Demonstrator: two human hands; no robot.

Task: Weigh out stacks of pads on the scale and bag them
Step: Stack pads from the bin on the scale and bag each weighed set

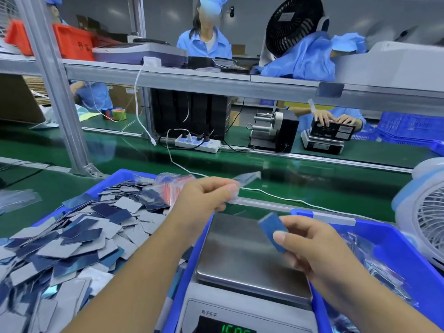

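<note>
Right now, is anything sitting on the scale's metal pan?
Empty: the scale pan shows bare steel. The right hand holds the blue pad stack above it.

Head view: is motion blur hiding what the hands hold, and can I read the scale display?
Head view: the pad stack in the right hand is smeared; the clear bag in the left hand is blurred too; scale display is cut by the bottom edge, unreadable.

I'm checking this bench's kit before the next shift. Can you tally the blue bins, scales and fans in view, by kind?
Blue bins: 2, the left bin with loose pads and the right bin with bags.
Scales: 2, the near scale and the far scale.
Fans: 2, the black fan and the white fan.
Total: 6
</note>
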